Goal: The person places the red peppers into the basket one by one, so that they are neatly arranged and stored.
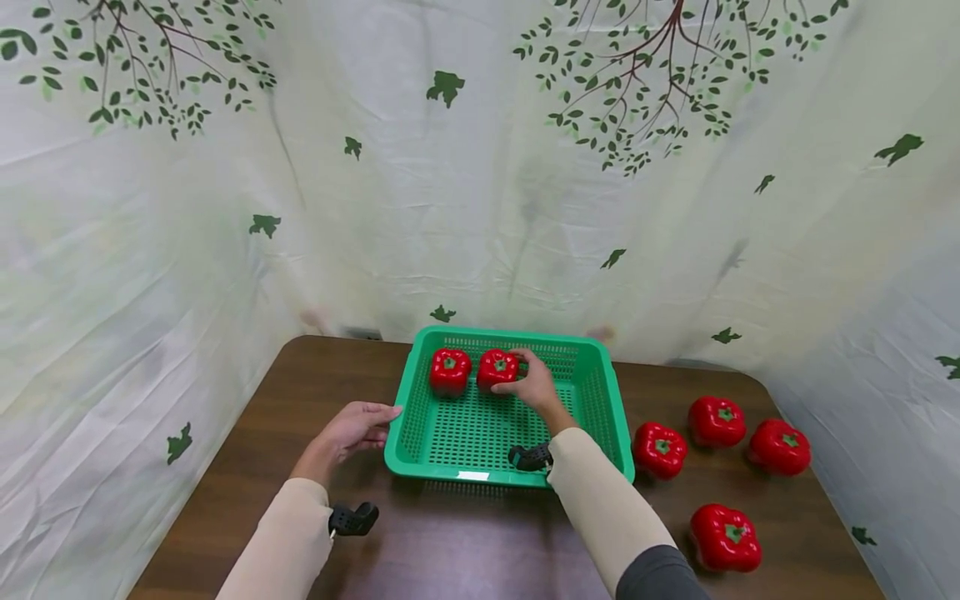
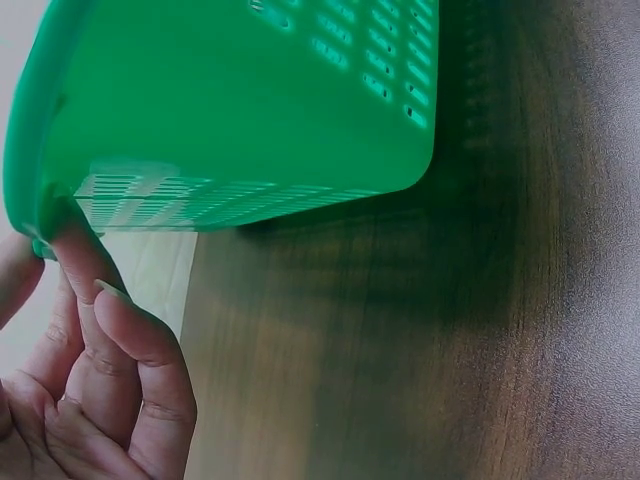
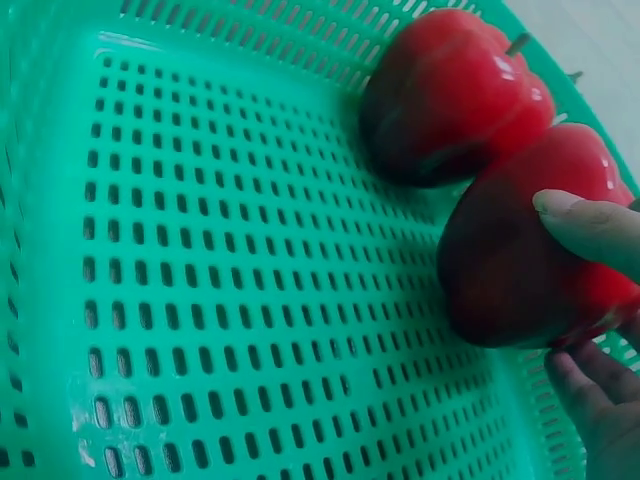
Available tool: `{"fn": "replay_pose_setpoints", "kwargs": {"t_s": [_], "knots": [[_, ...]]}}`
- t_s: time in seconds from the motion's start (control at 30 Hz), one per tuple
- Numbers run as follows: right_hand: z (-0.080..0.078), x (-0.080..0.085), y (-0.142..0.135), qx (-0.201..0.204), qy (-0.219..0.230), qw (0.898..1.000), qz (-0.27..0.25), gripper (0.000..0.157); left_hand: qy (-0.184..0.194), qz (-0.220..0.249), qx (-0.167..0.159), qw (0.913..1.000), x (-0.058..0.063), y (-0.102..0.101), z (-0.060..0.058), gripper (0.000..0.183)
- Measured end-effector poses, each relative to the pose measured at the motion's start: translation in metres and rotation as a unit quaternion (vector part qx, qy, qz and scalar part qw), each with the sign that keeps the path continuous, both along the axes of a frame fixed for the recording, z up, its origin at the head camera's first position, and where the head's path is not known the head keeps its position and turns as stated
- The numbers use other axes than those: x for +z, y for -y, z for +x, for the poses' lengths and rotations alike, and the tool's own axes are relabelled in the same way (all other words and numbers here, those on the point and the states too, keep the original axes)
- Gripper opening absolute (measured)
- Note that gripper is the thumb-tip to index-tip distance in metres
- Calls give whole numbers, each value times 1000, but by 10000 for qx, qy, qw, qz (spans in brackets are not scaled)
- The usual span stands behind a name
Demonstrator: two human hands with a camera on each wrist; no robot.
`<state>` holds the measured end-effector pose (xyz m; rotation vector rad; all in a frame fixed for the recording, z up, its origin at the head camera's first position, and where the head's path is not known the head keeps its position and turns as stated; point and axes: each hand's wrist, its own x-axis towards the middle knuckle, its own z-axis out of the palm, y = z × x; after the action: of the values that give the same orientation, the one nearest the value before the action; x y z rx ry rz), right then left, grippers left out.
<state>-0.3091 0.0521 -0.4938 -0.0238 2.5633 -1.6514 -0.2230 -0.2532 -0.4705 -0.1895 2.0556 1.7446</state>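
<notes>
A green plastic basket [image 1: 465, 450] with slotted walls stands on the table. My right hand [image 1: 534, 382] grips a red bell pepper [image 1: 495, 367] inside it, thumb on one side and fingers on the other. Just left of that one, another red bell pepper [image 1: 449, 372] sits in the basket's back left part. In the right wrist view the gripped pepper [image 3: 530, 250] overlaps its neighbour [image 3: 450, 95]. My left hand [image 1: 358, 428] pinches the basket's left rim between thumb and fingers. From the left wrist view, the fingers [image 2: 85, 260] bend in under the rim.
Right of the basket, several more red bell peppers lie on the brown table [image 1: 450, 550]: one close to the basket wall [image 1: 660, 450], two farther right, and one nearer the front [image 1: 725, 537]. A white leaf-print curtain [image 1: 480, 208] hangs behind the table.
</notes>
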Motion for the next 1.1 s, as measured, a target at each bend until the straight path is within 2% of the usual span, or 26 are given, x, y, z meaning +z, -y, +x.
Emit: {"fn": "replay_pose_setpoints", "kwargs": {"t_s": [0.4,0.7,1.1], "knots": [[1,-5,2,-45,257,9996,-59,73,-5,9,5,10000,0,-1,1,47],[0,-9,1,142,222,9993,-254,74,-35,6,-9,10000,1,0,1,46],[0,-8,2,119,238,9983,-528,78,-85,252,-229,9994,3,2,4,46]]}}
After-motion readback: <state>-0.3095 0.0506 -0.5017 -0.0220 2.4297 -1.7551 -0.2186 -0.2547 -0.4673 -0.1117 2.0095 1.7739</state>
